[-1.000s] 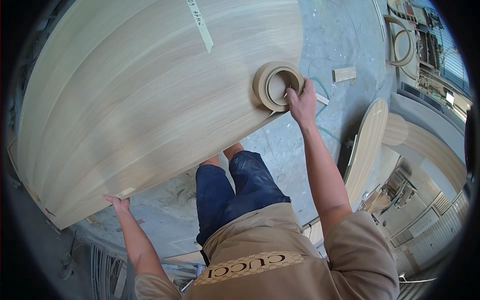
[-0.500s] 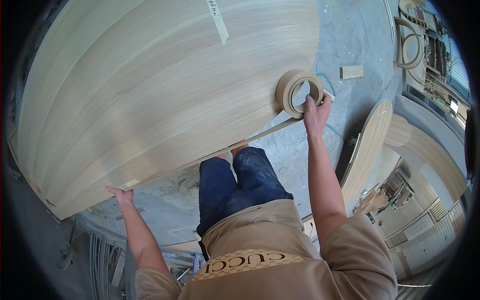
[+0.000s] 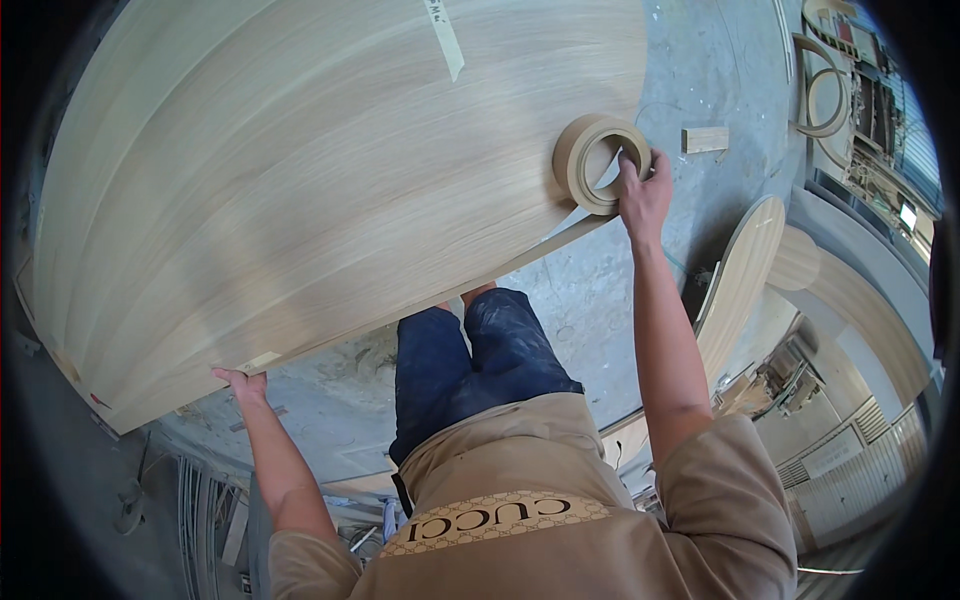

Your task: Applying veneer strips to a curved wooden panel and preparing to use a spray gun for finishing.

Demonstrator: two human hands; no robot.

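A large pale wood-grain panel (image 3: 350, 190) with a curved outline spreads before me, its straight near edge running in front of my legs. My right hand (image 3: 645, 195) is closed on a thick roll of wood-coloured edge banding (image 3: 572, 165), fingers and thumb at the roll's right side. From the roll a loose strip of banding (image 3: 550, 245) runs left to the near edge of the panel. At the left end of that edge, my left hand (image 3: 245, 384) is closed against the panel, its fingers partly hidden. A pale piece of tape (image 3: 445, 45) with handwriting sticks to the panel top.
On the grey, dusty floor (image 3: 700, 85) lies a small wood block (image 3: 705, 140). At right, an oval wood-faced panel (image 3: 740, 270) leans beside curved panels (image 3: 870, 310). Other banding coils (image 3: 825, 105) sit at the far right. Metal lengths (image 3: 200, 520) lie at lower left.
My right hand and the banding roll have moved slightly up and away. The strip follows from the roll to the panel edge. My left hand has barely moved.
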